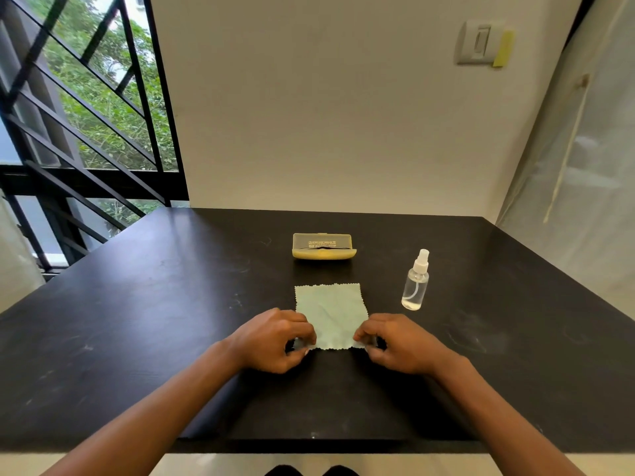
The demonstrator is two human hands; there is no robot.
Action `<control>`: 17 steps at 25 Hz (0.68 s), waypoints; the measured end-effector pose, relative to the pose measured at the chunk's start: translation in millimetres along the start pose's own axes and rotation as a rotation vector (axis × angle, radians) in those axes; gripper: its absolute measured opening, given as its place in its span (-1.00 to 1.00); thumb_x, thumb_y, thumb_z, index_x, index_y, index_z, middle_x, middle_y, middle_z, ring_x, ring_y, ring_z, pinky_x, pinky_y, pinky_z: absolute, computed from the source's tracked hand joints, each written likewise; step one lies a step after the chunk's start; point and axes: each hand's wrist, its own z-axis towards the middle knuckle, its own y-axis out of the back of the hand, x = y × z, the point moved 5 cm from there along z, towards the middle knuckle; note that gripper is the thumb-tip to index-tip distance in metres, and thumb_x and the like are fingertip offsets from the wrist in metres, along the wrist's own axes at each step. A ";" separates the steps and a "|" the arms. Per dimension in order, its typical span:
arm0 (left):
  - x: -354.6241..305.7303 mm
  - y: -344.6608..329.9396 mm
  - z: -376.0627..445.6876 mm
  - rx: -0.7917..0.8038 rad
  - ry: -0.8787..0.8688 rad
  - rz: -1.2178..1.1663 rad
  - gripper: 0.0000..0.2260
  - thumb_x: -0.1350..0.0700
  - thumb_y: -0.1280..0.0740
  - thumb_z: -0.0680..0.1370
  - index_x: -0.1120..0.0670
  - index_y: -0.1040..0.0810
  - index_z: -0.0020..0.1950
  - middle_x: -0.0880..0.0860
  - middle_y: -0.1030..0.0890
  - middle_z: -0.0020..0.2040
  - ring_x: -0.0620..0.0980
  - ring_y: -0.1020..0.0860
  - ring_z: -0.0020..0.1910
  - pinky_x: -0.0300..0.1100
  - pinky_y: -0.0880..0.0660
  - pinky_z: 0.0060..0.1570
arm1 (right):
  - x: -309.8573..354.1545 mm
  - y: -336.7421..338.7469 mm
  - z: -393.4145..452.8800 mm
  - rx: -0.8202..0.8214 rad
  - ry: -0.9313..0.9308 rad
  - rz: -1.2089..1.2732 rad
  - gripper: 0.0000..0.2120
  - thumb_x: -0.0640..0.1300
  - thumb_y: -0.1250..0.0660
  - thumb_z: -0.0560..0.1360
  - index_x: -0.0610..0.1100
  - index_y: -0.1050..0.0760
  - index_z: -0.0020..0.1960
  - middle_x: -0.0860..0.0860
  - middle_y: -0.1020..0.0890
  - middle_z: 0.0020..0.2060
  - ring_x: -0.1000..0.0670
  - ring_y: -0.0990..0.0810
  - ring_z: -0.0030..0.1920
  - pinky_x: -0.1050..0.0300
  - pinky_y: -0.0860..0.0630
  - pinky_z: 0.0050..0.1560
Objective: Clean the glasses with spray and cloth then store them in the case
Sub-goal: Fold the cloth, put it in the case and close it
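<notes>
- Both hands, left hand (275, 338) and right hand (395, 341), pinch the cloth (330, 316) corners with curled fingers.
- The glasses look shut inside the case (323, 247).
- Lifting the cloth fast could knock over the spray bottle (415, 283) nearby on the counter (171, 304).

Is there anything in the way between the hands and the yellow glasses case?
Only the cloth, lying flat on the table between both hands and the closed case. The left hand and right hand pinch its near corners. The spray bottle stands off to the right.
</notes>
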 end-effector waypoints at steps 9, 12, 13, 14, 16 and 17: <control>-4.2 -0.7 5.0 -0.185 0.089 -0.015 -0.73 0.10 -0.11 0.49 0.09 -0.59 -0.01 0.06 -0.57 0.01 -0.07 -0.52 -0.05 -0.23 -0.53 -0.03 | -0.9 -6.2 7.1 -0.108 -0.020 0.040 -0.81 -0.19 -0.20 0.53 -0.08 -0.55 0.07 0.01 -0.49 0.03 0.11 -0.39 0.01 0.29 -0.37 0.04; 0.6 -1.5 7.3 -0.251 0.186 -0.104 -0.87 0.14 -0.29 0.47 0.11 -0.56 -0.02 0.01 -0.54 -0.01 -0.15 -0.47 -0.08 -0.32 -0.48 -0.04 | -2.0 -3.6 9.9 -0.166 -0.071 0.140 -0.87 -0.11 -0.34 0.47 -0.06 -0.53 0.01 0.09 -0.45 -0.07 0.15 -0.42 -0.07 0.39 -0.35 -0.06; 1.2 -3.1 7.8 -0.261 0.200 -0.117 -0.90 0.15 -0.32 0.47 0.11 -0.55 -0.03 0.00 -0.54 -0.02 -0.15 -0.47 -0.09 -0.32 -0.48 -0.06 | -2.8 -3.7 10.6 -0.185 -0.078 0.159 -0.90 -0.12 -0.36 0.45 -0.03 -0.49 -0.04 0.12 -0.43 -0.12 0.16 -0.41 -0.11 0.39 -0.35 -0.09; 2.1 -4.7 8.2 -0.276 0.203 -0.130 -0.92 0.18 -0.34 0.47 0.12 -0.54 -0.05 0.00 -0.53 -0.04 -0.14 -0.48 -0.11 -0.30 -0.50 -0.07 | -3.6 -3.7 11.4 -0.206 -0.085 0.172 -0.89 -0.17 -0.36 0.45 -0.01 -0.45 -0.08 0.14 -0.41 -0.15 0.18 -0.40 -0.15 0.37 -0.35 -0.11; 3.2 -5.7 7.5 -0.310 0.232 -0.160 -0.94 0.21 -0.33 0.49 0.10 -0.50 -0.07 -0.01 -0.52 -0.08 -0.10 -0.50 -0.12 -0.25 -0.53 -0.08 | -6.8 -3.3 12.4 -0.257 -0.106 0.202 -0.83 -0.25 -0.32 0.45 -0.01 -0.41 -0.07 0.17 -0.41 -0.20 0.19 -0.41 -0.21 0.38 -0.36 -0.16; 4.4 -5.6 6.4 -0.324 0.271 -0.193 -0.91 0.22 -0.33 0.50 0.08 -0.48 -0.05 -0.04 -0.51 -0.08 -0.10 -0.51 -0.12 -0.26 -0.53 -0.07 | -9.3 -2.9 12.0 -0.276 -0.123 0.226 -0.82 -0.26 -0.30 0.46 -0.03 -0.42 -0.02 0.16 -0.43 -0.21 0.19 -0.42 -0.23 0.39 -0.37 -0.18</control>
